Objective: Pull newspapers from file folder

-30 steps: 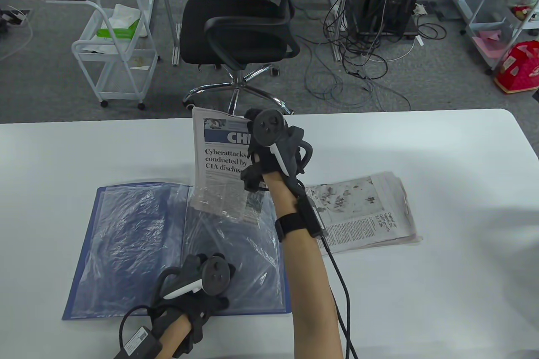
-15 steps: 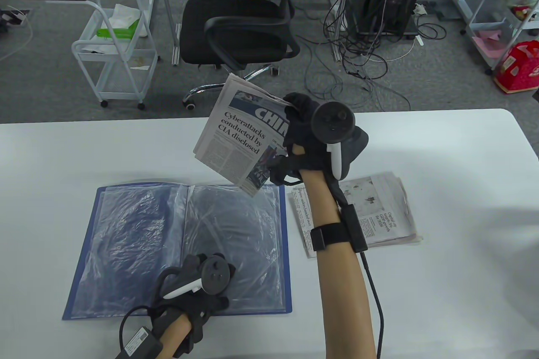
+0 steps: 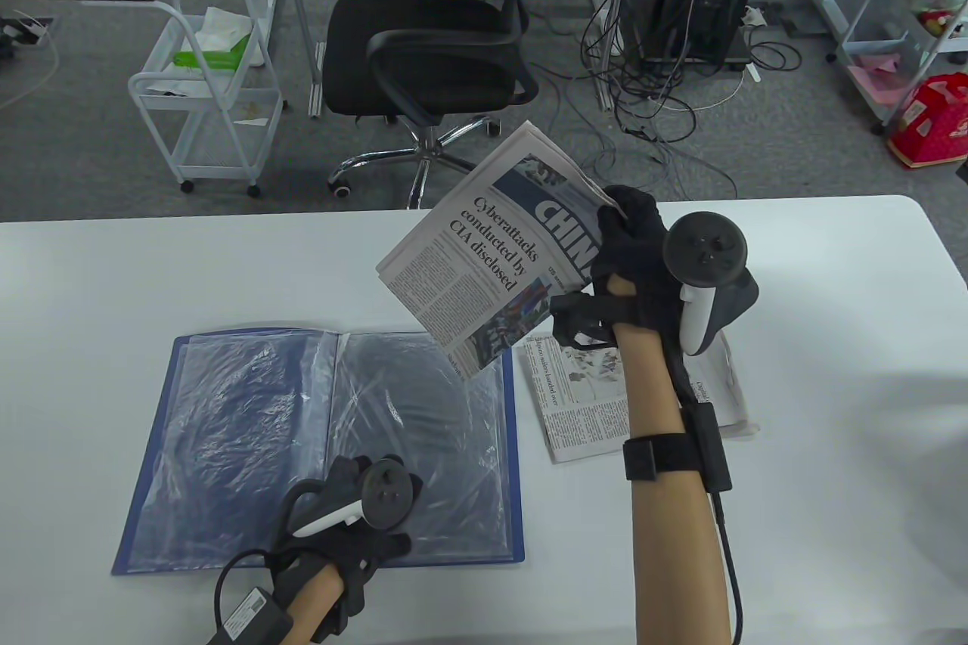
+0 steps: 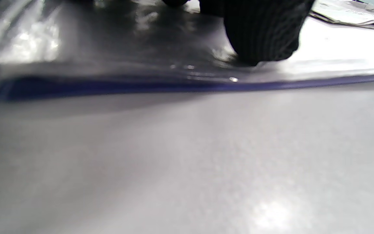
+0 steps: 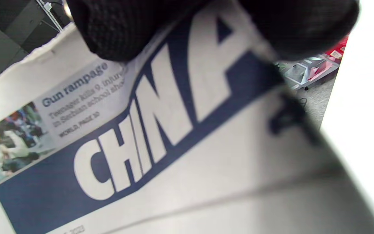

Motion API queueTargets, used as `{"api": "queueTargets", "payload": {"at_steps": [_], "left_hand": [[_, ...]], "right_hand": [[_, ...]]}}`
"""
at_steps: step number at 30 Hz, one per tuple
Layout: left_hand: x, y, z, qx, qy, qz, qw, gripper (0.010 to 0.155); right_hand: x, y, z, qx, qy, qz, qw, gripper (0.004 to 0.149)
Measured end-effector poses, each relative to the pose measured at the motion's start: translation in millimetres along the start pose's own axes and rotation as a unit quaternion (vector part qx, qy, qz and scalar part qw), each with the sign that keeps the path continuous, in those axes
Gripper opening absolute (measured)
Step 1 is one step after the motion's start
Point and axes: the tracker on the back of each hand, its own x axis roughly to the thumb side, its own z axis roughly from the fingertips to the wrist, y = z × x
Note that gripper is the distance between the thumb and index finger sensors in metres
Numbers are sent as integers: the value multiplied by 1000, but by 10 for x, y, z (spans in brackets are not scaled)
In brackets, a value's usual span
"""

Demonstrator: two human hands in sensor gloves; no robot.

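A blue file folder [image 3: 189, 403] lies open on the white table, its clear plastic sleeves showing. My left hand [image 3: 355, 524] rests on the folder's lower right page; a gloved finger [image 4: 261, 35] presses the sleeve near the blue edge [image 4: 187, 86]. My right hand [image 3: 631, 252] grips a folded newspaper [image 3: 484, 259] by its right edge and holds it in the air, tilted, above the table and clear of the folder. In the right wrist view its blue masthead [image 5: 135, 136] fills the frame under my gloved fingers [image 5: 115, 29].
A stack of newspapers [image 3: 582, 403] lies on the table right of the folder, partly under my right forearm. A black office chair [image 3: 431, 48] stands beyond the table's far edge, a white cart [image 3: 204, 85] at the far left, and cables lie on the floor.
My right hand has drawn the newspaper out of the folder's sleeve, lifted it and carried it to the right, tilting it. The left hand has stayed on the folder.
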Motion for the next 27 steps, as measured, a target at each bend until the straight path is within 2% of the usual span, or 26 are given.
{"api": "queueTargets", "payload": {"at_steps": [6, 13, 27], "left_hand": [[0, 0, 0, 0, 0, 0, 1000, 71], [-3, 0, 4, 2, 1, 3, 1000, 71], [-3, 0, 3, 2, 1, 3, 1000, 71]], "right_hand": [[-275, -190, -14, -10, 24, -4, 1000, 38], [-772, -391, -43, -28, 74, -4, 997, 38], [-1783, -549, -57, -69, 175, 35, 981, 38]]}}
